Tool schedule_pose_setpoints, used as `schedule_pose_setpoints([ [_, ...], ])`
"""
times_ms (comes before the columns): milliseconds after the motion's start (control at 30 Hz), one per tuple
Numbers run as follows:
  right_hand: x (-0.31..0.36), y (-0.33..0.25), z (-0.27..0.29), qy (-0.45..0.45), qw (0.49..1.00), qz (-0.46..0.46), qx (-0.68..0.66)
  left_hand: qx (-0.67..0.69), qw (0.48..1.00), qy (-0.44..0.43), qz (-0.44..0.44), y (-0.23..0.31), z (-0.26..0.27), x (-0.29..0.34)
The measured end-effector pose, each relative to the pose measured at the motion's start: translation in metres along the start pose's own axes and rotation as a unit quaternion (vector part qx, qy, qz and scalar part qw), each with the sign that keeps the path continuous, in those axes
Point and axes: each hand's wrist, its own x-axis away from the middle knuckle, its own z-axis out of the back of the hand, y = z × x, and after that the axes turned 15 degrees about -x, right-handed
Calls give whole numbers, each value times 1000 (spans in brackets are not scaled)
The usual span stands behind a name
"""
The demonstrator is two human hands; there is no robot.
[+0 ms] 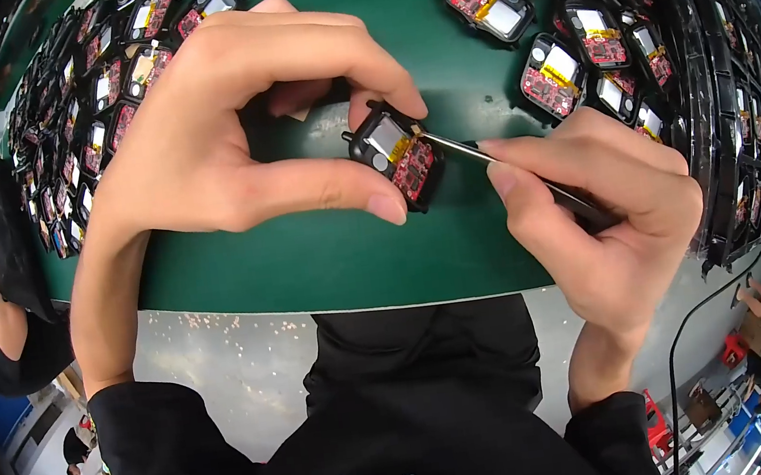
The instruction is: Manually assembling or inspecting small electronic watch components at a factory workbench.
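Note:
Between the thumb and fingers of my left hand (225,133) is a small black device housing (397,157), tilted above the green table. Its open face shows a red circuit board, a silver battery, yellow tape and a round grey part. My right hand (600,206) is closed round a pair of dark-handled tweezers (457,145) with a bright metal tip. That tip meets the housing's upper right edge, beside the yellow tape. Whether it pinches a small part there is too fine to make out.
Many similar open housings (137,73) crowd the table's left side. Several more (554,76) lie at the right, next to stacked black trays (734,99) of them. The green table's (338,276) front edge runs before my lap. Other people sit far left and right.

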Motion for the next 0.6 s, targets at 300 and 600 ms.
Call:
schedule_pose_setpoints([
  [300,0,1,-3,3,1000,16,0,1,1000,2,-23,2,-1,-2],
  [600,0,1,-3,4,1000,26,-2,1,999,1,-33,2,0,-3],
])
